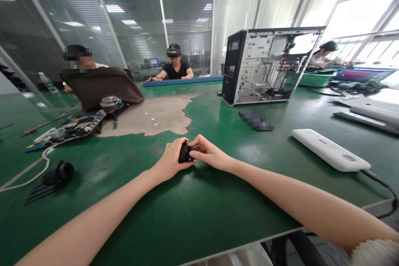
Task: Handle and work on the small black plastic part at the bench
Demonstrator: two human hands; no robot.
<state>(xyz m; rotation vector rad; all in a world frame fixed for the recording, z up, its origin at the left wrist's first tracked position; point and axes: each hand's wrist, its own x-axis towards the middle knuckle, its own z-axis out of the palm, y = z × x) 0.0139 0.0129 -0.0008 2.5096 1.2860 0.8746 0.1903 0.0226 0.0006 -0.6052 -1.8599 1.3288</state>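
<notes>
A small black object (184, 153), its kind not clear, is between my two hands just above the green table (149, 220). My left hand (171, 158) is wrapped round its left side, thumb low and fingers over the far side. On its right side, the thumb and fingertips of my right hand (209, 153) pinch it. Both hands are closed on it, and their fingers cover part of its surface.
An open computer case (264, 66) stands behind on the right. A white device with a cable (330, 149) lies nearer. Circuit boards (68, 129) and a black strap-like item (57, 174) lie on the left. Co-workers sit beyond, one behind a brown box (102, 85).
</notes>
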